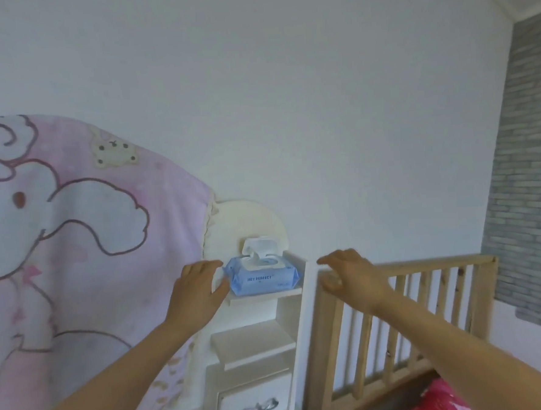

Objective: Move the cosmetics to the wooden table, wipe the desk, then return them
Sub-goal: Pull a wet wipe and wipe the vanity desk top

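Wet-wipes pack, blue, lid up, one wipe protruding: lay at the left edge of the top shelf. Left hand: fingers relaxed, just beside pack's left end. Right hand: loosely curled, empty, over wooden rail.

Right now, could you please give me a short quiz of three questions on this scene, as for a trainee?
1. True or false: the lid of the blue wet-wipes pack stands open.
2. Which hand is nearer the pack? A: left hand. B: right hand.
3. Fill in: the pack rests on a white ____.
Key: 1 true; 2 A; 3 shelf.
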The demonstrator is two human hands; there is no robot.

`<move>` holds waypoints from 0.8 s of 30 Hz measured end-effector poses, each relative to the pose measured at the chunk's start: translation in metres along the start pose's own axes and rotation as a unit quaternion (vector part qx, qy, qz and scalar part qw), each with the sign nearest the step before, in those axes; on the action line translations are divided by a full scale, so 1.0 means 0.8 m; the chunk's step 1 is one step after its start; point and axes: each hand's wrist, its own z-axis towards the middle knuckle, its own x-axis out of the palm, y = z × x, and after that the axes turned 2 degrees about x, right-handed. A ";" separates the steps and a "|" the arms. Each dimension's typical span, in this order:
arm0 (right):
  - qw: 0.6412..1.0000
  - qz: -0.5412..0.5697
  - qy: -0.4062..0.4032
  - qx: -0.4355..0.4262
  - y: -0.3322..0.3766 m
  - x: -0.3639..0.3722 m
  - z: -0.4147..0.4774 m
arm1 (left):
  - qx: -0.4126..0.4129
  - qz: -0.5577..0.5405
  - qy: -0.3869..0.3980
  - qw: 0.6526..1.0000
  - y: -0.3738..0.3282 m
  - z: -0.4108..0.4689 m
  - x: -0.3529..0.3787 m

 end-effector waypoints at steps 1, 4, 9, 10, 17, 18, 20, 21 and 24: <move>1.000 -0.004 0.020 -0.004 -0.005 0.019 0.009 | -0.005 -0.001 0.012 1.000 0.006 0.006 0.018; 0.998 0.004 0.070 -0.002 -0.021 0.071 0.036 | -0.014 0.026 0.039 0.999 0.031 0.024 0.070; 0.995 0.066 0.073 -0.015 -0.048 0.128 0.113 | -0.020 0.072 0.049 0.996 0.046 0.064 0.118; 0.994 0.082 0.068 -0.026 -0.052 0.136 0.133 | -0.020 0.078 0.049 0.996 0.047 0.075 0.127; 0.979 0.161 0.025 -0.126 -0.067 0.196 0.261 | -0.043 0.119 0.041 0.991 0.044 0.152 0.178; 0.975 0.164 0.026 -0.145 -0.069 0.203 0.276 | -0.054 0.117 0.038 0.991 0.044 0.161 0.185; 0.970 0.157 0.035 -0.182 -0.070 0.211 0.305 | -0.076 0.120 0.041 0.989 0.046 0.174 0.196; 0.967 0.150 0.045 -0.202 -0.070 0.213 0.317 | -0.084 0.130 0.046 0.987 0.047 0.177 0.202; 0.951 0.138 0.076 -0.265 -0.068 0.218 0.347 | -0.101 0.149 0.073 0.981 0.050 0.181 0.213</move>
